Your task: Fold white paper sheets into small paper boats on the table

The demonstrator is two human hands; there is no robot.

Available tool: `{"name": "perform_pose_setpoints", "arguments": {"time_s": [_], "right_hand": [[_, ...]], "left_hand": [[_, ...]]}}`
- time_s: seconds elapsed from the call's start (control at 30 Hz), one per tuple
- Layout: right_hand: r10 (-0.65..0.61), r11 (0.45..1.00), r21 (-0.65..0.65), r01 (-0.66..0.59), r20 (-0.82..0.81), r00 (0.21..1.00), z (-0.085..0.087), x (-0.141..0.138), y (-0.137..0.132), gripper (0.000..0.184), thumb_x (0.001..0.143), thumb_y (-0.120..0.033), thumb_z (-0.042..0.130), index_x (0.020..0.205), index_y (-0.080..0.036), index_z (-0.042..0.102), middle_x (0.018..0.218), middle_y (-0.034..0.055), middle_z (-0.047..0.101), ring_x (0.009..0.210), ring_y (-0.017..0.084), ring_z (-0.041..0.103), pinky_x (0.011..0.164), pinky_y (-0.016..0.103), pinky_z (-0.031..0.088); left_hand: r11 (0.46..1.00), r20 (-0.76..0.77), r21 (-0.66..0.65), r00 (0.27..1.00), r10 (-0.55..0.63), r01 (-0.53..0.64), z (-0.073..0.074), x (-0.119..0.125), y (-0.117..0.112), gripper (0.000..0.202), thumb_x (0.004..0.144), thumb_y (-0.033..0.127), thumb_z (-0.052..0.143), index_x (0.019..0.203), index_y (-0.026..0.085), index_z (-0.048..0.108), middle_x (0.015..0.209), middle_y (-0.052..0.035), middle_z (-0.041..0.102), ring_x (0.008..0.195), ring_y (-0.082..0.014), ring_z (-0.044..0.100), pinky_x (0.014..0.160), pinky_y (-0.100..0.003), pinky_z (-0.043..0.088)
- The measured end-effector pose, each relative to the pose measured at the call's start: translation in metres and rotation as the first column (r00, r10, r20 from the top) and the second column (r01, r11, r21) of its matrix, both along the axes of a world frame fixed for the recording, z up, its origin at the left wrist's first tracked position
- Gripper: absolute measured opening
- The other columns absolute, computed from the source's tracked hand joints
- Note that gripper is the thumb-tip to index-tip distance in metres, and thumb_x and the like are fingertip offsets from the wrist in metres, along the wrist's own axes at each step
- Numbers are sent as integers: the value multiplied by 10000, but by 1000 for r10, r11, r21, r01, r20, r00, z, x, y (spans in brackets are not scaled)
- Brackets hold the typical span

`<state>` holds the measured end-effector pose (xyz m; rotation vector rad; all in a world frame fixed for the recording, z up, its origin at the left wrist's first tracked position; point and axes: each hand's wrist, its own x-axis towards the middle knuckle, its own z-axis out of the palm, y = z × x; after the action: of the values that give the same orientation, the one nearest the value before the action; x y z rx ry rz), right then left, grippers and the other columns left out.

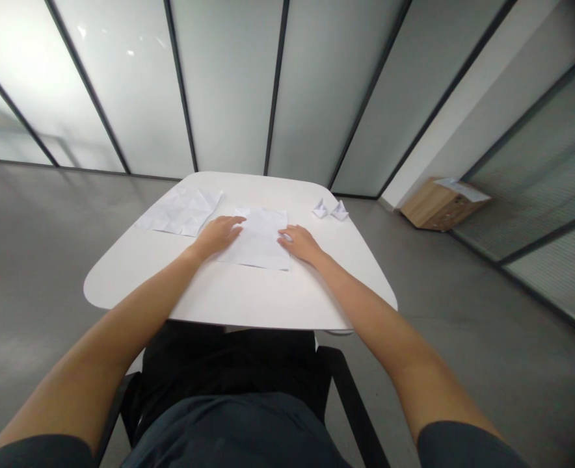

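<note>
A white sheet of paper [261, 238] lies flat in the middle of the white table [229, 292], slightly folded or raised near its far edge. My left hand [218, 236] rests palm down with its fingers on the sheet's left side. My right hand [300, 244] lies flat at the sheet's right edge, its fingertips on the paper. Neither hand grips anything. To the left of my left hand lies a creased, unfolded paper sheet [180, 211]. Two small folded paper boats [330, 209] sit near the table's far right edge, beyond my right hand.
The rounded table stands on a grey floor before frosted glass panels with dark frames. A light wooden box [438, 205] with paper on top stands on the floor at right. A dark chair arm [353, 403] is below my right arm.
</note>
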<state>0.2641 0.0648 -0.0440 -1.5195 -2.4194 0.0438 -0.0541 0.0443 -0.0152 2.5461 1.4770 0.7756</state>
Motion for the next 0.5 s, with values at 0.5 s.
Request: {"name": "perform_pose_setpoints", "arguments": {"time_s": [0.5], "right_hand": [[1,998,-58,-5,-69,998,6,22,14,393,993,-433,702,1342,-265,768,1507,87,659,1413,251,607,1227,372,418]], "left_hand": [[992,-129,-57,986,107,-115,-23,-41,35,351,968,423,603,1246,357,807,1444,1,707,1469,-326,484,1266,-483,337]]}}
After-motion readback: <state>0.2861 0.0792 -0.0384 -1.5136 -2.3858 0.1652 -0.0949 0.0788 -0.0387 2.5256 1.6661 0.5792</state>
